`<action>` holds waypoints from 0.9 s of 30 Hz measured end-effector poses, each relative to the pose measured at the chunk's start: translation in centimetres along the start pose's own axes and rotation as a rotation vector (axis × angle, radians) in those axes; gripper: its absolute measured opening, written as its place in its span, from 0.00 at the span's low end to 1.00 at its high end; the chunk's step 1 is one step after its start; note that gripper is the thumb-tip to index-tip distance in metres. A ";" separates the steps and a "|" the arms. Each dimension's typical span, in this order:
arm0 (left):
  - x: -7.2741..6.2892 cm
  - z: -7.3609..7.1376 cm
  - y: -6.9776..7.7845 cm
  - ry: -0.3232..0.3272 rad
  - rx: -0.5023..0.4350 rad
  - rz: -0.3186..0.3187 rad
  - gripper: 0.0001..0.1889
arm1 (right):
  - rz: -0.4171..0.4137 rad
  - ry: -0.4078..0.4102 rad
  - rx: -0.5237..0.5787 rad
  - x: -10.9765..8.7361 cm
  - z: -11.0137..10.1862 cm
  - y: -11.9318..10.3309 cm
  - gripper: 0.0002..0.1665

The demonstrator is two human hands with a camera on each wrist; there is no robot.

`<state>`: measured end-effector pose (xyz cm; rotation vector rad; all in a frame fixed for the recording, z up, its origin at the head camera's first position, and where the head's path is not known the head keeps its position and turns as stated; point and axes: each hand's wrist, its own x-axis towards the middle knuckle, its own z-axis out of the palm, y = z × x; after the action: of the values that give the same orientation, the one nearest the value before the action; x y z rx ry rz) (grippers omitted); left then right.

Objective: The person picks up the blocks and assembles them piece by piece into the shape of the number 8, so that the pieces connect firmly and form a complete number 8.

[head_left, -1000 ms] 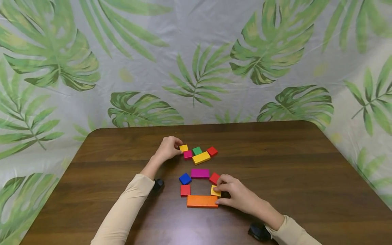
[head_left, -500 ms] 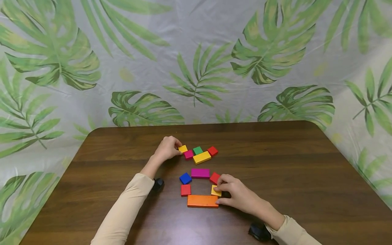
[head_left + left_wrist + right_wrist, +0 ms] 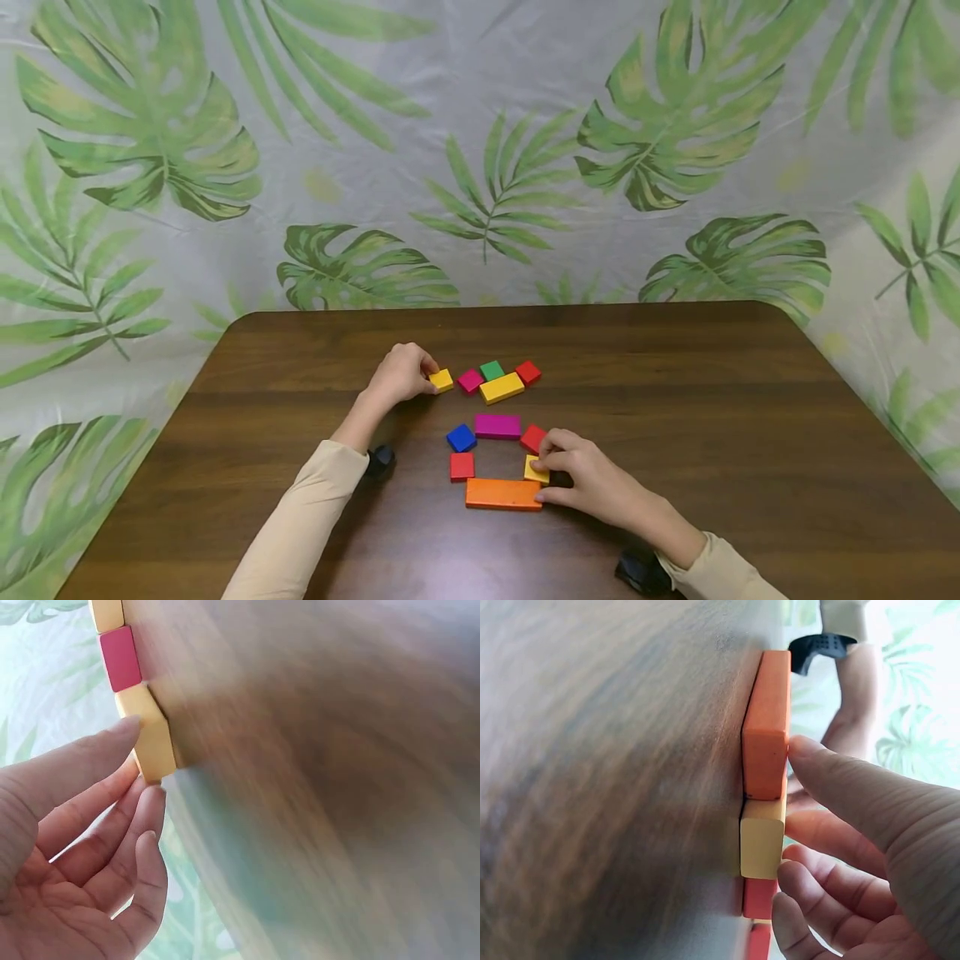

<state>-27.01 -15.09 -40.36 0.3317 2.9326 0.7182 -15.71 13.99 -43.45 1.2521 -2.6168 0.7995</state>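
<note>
My left hand [image 3: 397, 373] pinches a small yellow block [image 3: 442, 381] between thumb and fingers at the far left of the blocks. In the left wrist view, a pink block [image 3: 120, 660] lies just beyond that yellow block [image 3: 154, 739]. My right hand [image 3: 592, 479] rests its thumb on the right end of the long orange block [image 3: 501, 493]. Its other fingers touch a second yellow block [image 3: 534, 471] and reach close to a red block [image 3: 532, 437]. From the right wrist camera, the thumb lies on the orange block [image 3: 766, 750], with fingertips on the yellow block [image 3: 762, 847].
A magenta block [image 3: 497, 427], a blue block [image 3: 461, 438] and a red block [image 3: 462, 467] continue the near ring. Farther back, a green block [image 3: 492, 371] and another red block [image 3: 528, 372] lie against a long yellow block [image 3: 502, 388]. A leaf-patterned cloth [image 3: 360, 167] hangs behind the table.
My left hand has drawn its yellow block left and toward me, opening a gap to the pink block, which has turned. My right hand stays on the same blocks.
</note>
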 end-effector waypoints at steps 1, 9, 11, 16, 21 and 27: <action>-0.3 0.0 -0.1 -0.004 -0.001 -0.005 0.14 | 0.004 -0.003 0.001 0.0 0.0 0.0 0.14; -2.7 -0.3 -1.0 -0.009 -0.023 0.065 0.13 | 0.013 -0.011 -0.005 0.1 -0.2 0.1 0.14; -3.4 -0.3 -1.1 -0.013 -0.054 0.086 0.12 | 0.010 -0.006 -0.007 0.0 -0.2 0.2 0.14; -5.1 -0.2 -1.5 -0.036 -0.131 0.112 0.12 | 0.005 0.008 -0.014 -0.1 -0.3 0.2 0.14; -6.3 -0.1 -1.8 -0.084 -0.197 0.103 0.12 | -0.004 0.012 -0.014 0.0 -0.2 0.1 0.13; -7.6 0.1 -2.1 -0.116 -0.241 0.128 0.12 | -0.022 0.020 -0.007 0.2 0.1 0.1 0.13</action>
<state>-20.00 -18.66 -41.05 0.5207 2.6972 1.0205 -15.87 13.86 -43.48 1.2623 -2.5837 0.7945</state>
